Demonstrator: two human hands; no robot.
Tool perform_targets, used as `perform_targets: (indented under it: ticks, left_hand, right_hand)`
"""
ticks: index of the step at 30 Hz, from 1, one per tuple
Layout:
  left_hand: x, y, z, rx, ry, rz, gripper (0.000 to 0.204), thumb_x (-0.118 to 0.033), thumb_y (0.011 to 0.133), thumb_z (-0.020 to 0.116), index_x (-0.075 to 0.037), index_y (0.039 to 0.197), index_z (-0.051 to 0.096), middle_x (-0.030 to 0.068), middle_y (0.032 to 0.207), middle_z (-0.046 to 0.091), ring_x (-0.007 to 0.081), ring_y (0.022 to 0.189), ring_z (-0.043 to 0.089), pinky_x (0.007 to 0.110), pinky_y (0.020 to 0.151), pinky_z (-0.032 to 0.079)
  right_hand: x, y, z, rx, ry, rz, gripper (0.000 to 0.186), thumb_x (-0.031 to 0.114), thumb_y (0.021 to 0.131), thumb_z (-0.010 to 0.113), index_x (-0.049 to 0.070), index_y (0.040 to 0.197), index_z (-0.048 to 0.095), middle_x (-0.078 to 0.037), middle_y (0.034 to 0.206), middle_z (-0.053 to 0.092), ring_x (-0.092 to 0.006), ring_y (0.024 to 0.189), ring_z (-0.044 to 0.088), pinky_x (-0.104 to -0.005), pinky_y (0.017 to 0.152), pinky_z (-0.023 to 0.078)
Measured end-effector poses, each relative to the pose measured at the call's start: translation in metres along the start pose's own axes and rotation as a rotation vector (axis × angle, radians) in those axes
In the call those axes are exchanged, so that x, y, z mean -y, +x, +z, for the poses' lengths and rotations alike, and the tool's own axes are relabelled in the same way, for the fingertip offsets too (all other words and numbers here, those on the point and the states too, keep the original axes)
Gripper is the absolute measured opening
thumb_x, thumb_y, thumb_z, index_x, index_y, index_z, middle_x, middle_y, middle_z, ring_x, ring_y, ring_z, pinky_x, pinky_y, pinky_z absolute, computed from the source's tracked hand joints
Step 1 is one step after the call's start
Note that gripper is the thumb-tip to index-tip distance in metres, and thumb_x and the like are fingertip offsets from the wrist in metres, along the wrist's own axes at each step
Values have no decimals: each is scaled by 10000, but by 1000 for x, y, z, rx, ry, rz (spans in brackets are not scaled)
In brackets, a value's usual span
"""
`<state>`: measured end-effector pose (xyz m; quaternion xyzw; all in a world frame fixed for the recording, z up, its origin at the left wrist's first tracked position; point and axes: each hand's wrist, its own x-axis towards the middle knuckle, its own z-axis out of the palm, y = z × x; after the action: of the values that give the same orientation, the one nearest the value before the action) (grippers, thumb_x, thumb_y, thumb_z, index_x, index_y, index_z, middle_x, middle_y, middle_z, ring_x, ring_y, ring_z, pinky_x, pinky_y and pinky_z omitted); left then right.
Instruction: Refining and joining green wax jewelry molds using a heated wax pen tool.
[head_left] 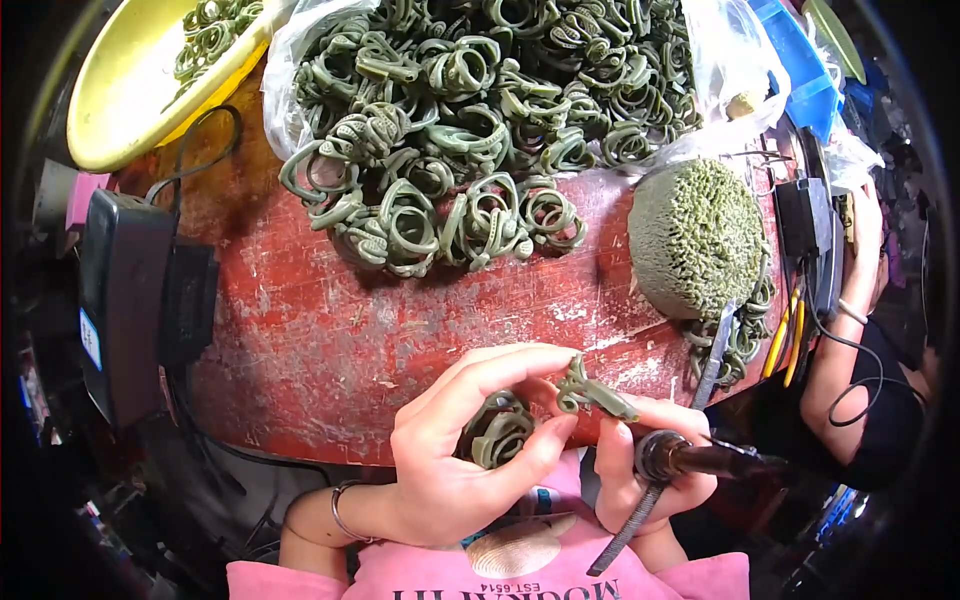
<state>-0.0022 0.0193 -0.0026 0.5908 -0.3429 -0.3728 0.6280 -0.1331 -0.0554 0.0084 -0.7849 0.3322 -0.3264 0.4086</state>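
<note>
Holding a small green moulded piece [592, 392] between the fingertips of both hands, you have it just above the near edge of the red bench [330, 330], close to your body. Your left hand [470, 450] is closed around a bundle of green loop pieces [498, 430] in the palm while its thumb and forefinger pinch the small piece; your right hand [650, 460] pinches the other end and also grips a dark-handled tool [700, 458] with a threaded rod. Judging by its thin ribs and curls, the piece looks light, slightly flexible and easy to deform, so take it by the thicker stem, not the curled head. A clear plastic bag [735, 60] at the far side of the bench spills a large heap of green loop parts [480, 120] toward you. A yellow bowl [130, 90] at far left holds a few more. A domed green clump [697, 238] sits at right, with another person's arm [850, 340] beyond it.
</note>
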Motion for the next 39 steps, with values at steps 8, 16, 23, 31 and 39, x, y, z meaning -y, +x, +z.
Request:
perform_targets:
  ticks: [8,16,23,31,39]
  left_hand:
    - [-3,1,0,-20,3,-73,323,10,708,631,28,1015,535,95,907,571,115,753,565,224,662,454]
    - [-3,-1,2,22,3,-81,299,-4,759,592,46,1037,492,98,888,584,110,767,574,221,656,475]
    - [-9,-5,9,-55,-183,-291,288,-15,740,623,34,1012,544,66,853,606,85,745,565,215,650,462]
    - [-5,-10,9,-36,-148,-136,283,-27,734,633,40,995,548,77,835,605,92,735,567,220,648,464]
    - [-14,-11,10,-22,-184,-275,243,-49,719,656,43,921,556,64,768,603,78,683,557,213,605,459]
  right_hand:
    - [1,4,0,-1,-37,-71,309,10,667,666,-7,954,550,-104,691,618,-147,546,586,-235,490,464]
    - [7,5,2,-28,88,4,303,30,669,690,-6,939,557,-99,674,619,-137,538,583,-219,478,455]
    - [12,1,-1,-49,164,155,269,84,675,716,15,888,567,-92,687,625,-99,570,593,-199,497,465]
    - [18,4,13,-254,271,289,406,327,708,680,0,793,456,-9,483,457,-48,361,399,-176,340,273]
    - [10,-3,-3,-107,342,205,238,28,661,709,-37,824,548,-105,719,602,-125,593,584,-221,519,470]
